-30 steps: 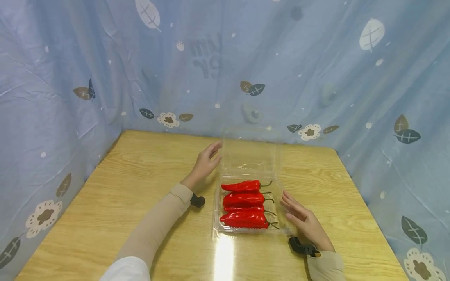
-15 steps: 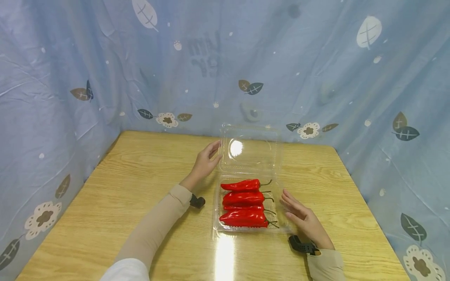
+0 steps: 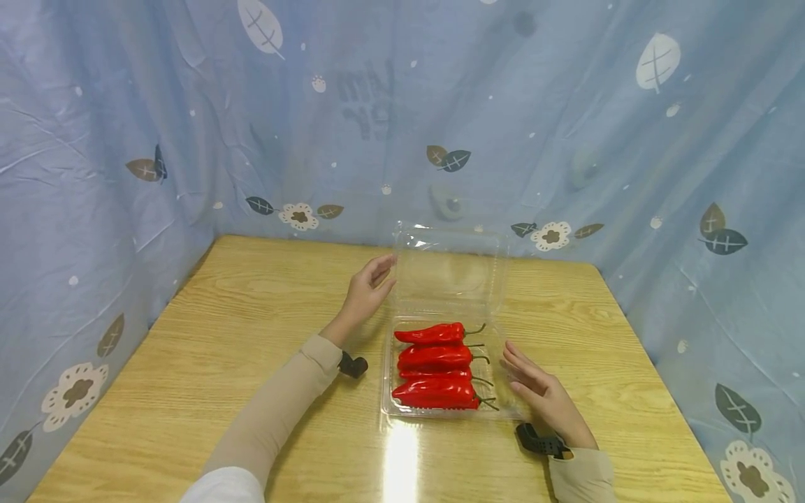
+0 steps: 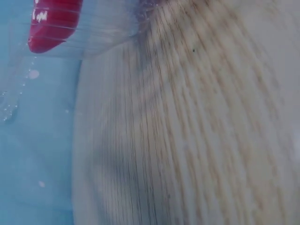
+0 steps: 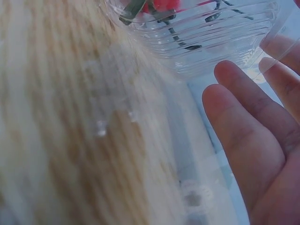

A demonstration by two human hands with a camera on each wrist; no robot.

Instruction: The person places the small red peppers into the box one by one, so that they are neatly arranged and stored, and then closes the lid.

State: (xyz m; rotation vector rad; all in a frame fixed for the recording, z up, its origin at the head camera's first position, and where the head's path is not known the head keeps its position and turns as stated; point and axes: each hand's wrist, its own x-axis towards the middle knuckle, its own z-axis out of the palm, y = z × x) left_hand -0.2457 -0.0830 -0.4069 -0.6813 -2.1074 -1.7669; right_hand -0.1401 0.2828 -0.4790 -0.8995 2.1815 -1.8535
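A clear plastic clamshell box (image 3: 499, 409) lies on the wooden table (image 3: 251, 335) with several red peppers (image 3: 437, 363) side by side in its base. Its lid (image 3: 449, 269) stands up at the far side. My left hand (image 3: 367, 293) has loosely bent fingers at the lid's left edge; whether they touch it I cannot tell. My right hand (image 3: 541, 395) lies flat against the box's right side with straight fingers (image 5: 243, 136). In the left wrist view a red pepper (image 4: 54, 23) shows through the plastic; the hand itself is out of frame.
Blue cloth with leaf and flower prints (image 3: 566, 140) hangs round the table on the back and both sides. Bare table surface lies left of the box and in front of it. A black wrist mount (image 3: 352, 363) sits on each forearm.
The lid has tipped slightly, so the bright glare on it half a second ago is gone. Both hands stay where they were.
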